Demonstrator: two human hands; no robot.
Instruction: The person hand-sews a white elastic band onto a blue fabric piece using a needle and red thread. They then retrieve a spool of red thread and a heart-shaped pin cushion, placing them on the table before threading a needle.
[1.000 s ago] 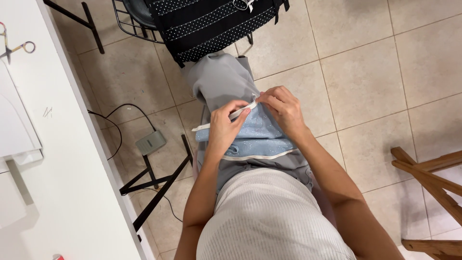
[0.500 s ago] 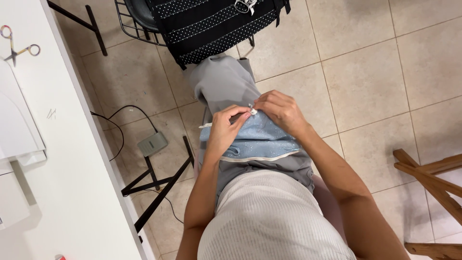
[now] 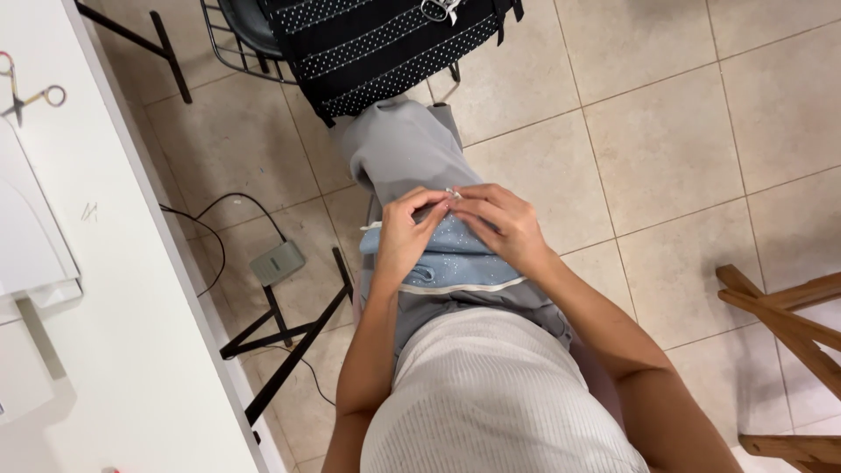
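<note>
- I judge the blue fabric [image 3: 455,250] on my lap soft, light, floppy; best held at its upper edge.
- Left hand [image 3: 405,238] and right hand [image 3: 499,223] both pinch that edge, fingertips meeting.

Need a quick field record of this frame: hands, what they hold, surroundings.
view: head camera, looking down at a seated person's lap
left hand: fingers pinched on the top edge of the light blue speckled fabric piece with white trim
right hand: fingertips meeting the left hand at the same edge, on a small pale item too small to identify
fabric position: lying on the lap over grey trousers
left side: white table with scissors
floor: beige tiles, grey pedal with cable
ahead: black dotted cloth on a wire chair
</note>
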